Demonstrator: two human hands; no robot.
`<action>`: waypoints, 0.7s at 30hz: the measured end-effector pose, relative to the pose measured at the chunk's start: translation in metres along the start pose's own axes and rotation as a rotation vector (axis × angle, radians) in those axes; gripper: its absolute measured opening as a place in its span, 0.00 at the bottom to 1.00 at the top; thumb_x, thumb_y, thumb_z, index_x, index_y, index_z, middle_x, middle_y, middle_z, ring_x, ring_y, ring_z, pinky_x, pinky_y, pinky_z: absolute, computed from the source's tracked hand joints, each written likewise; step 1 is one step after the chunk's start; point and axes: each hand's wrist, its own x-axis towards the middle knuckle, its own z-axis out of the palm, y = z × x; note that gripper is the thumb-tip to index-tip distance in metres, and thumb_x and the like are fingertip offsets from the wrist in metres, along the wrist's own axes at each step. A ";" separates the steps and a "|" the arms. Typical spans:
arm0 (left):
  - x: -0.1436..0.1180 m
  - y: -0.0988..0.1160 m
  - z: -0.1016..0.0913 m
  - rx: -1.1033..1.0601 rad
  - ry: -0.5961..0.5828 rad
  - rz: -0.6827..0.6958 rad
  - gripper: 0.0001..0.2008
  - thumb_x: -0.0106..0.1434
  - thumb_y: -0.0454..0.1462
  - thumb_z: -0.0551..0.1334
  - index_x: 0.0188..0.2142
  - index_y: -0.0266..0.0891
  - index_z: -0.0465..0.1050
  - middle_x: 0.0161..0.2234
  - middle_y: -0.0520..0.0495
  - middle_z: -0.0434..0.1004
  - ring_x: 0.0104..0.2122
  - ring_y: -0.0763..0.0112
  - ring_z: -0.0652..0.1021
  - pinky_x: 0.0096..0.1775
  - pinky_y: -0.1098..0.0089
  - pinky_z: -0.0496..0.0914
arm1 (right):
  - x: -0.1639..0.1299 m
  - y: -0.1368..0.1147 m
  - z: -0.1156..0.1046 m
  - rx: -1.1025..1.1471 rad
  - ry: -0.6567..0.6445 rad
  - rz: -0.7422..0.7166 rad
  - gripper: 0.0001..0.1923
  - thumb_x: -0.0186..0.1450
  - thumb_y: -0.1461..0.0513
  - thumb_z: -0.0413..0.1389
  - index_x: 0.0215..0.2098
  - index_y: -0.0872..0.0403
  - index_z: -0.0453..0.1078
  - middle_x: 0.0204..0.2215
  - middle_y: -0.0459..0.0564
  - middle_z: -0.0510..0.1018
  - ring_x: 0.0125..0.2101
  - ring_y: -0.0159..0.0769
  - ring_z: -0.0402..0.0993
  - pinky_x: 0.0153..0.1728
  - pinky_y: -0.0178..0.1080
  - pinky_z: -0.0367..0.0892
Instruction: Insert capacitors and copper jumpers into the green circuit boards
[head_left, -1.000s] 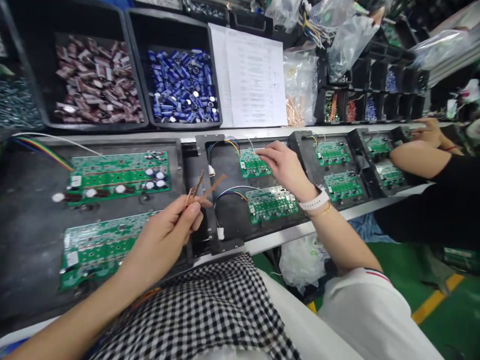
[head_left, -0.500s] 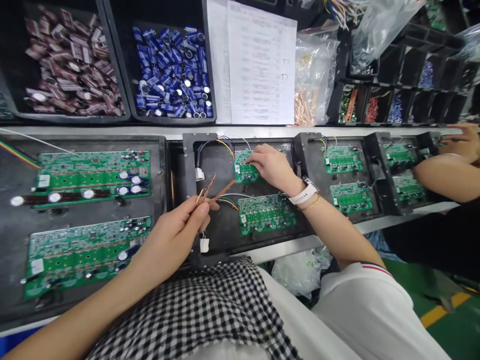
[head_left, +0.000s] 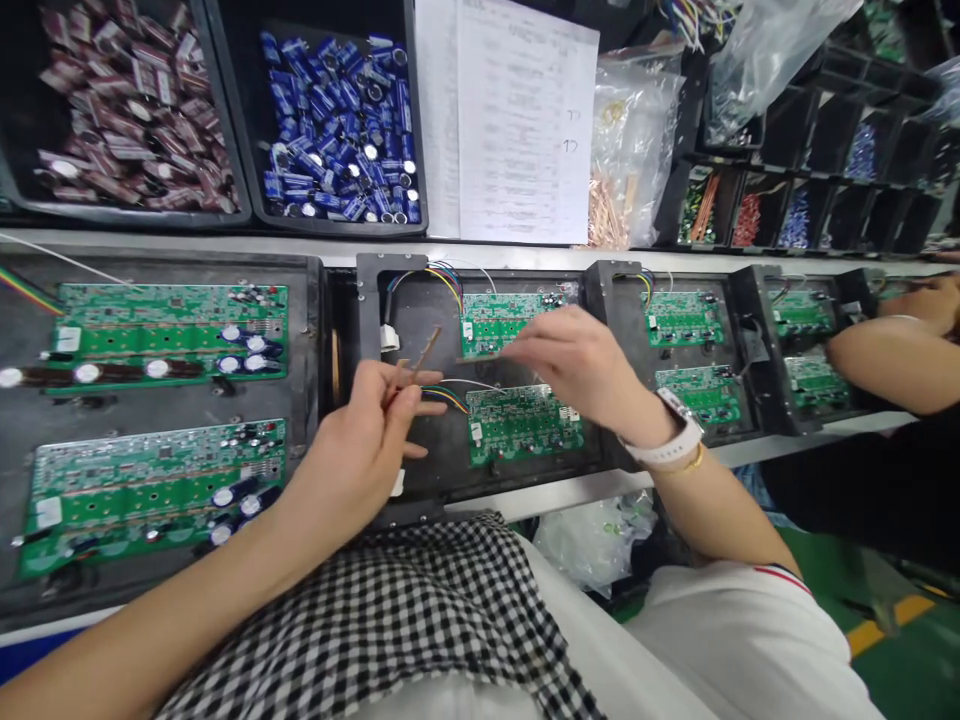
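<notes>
Since half a second ago the right hand [head_left: 581, 365] has lifted off the upper small green circuit board [head_left: 504, 318] and drawn back toward the left hand [head_left: 375, 440]; it now pinches a thin flat copper strip [head_left: 480, 357] by one end, finger and thumb closed on it, the strip lying level above the gap between the two small boards. The left hand has stayed over the black carrier tray [head_left: 420, 300], fingers clamped on a small bunch of the same copper strips [head_left: 420, 357], which stick up and to the right from the fingertips.

The lower small green circuit board [head_left: 525, 425] sits just below the right hand, with multicoloured wires [head_left: 442, 395] running to it. To the left lie two long green circuit boards [head_left: 169, 325] carrying round silver-topped capacitors. Behind the line stand a black bin of blue cylindrical capacitors [head_left: 337, 125] and a black bin of maroon ones [head_left: 127, 110]. A white printed sheet [head_left: 517, 120] leans beside them; its rows of print are too small to read, only two handwritten marks near its right edge show. At far right a co-worker's arm [head_left: 885, 350] reaches over further trays.
</notes>
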 end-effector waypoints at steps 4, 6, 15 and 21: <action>0.005 -0.007 -0.003 0.073 -0.044 -0.007 0.14 0.71 0.49 0.51 0.45 0.43 0.64 0.33 0.52 0.72 0.25 0.74 0.72 0.24 0.75 0.67 | 0.001 0.042 0.014 -0.165 -0.026 0.065 0.16 0.71 0.67 0.49 0.43 0.47 0.78 0.34 0.48 0.78 0.39 0.39 0.67 0.44 0.44 0.57; 0.006 -0.012 -0.001 0.104 -0.058 -0.015 0.15 0.71 0.49 0.53 0.44 0.42 0.67 0.29 0.54 0.68 0.24 0.75 0.68 0.25 0.76 0.64 | 0.003 0.050 0.020 -0.180 -0.059 0.058 0.16 0.71 0.67 0.49 0.43 0.46 0.78 0.34 0.47 0.78 0.40 0.40 0.66 0.45 0.45 0.55; 0.006 -0.021 0.008 -0.125 -0.147 -0.176 0.15 0.71 0.49 0.50 0.42 0.41 0.64 0.24 0.57 0.59 0.18 0.79 0.56 0.19 0.77 0.52 | 0.000 0.063 0.030 -0.066 -0.082 0.086 0.16 0.72 0.65 0.49 0.43 0.46 0.78 0.34 0.46 0.80 0.39 0.38 0.67 0.44 0.45 0.53; 0.007 -0.017 0.012 -0.267 -0.219 -0.193 0.15 0.71 0.48 0.50 0.48 0.42 0.63 0.21 0.60 0.53 0.16 0.80 0.52 0.18 0.79 0.51 | -0.001 0.067 0.032 -0.080 -0.081 0.062 0.15 0.72 0.64 0.49 0.42 0.46 0.79 0.34 0.46 0.80 0.39 0.38 0.67 0.44 0.45 0.52</action>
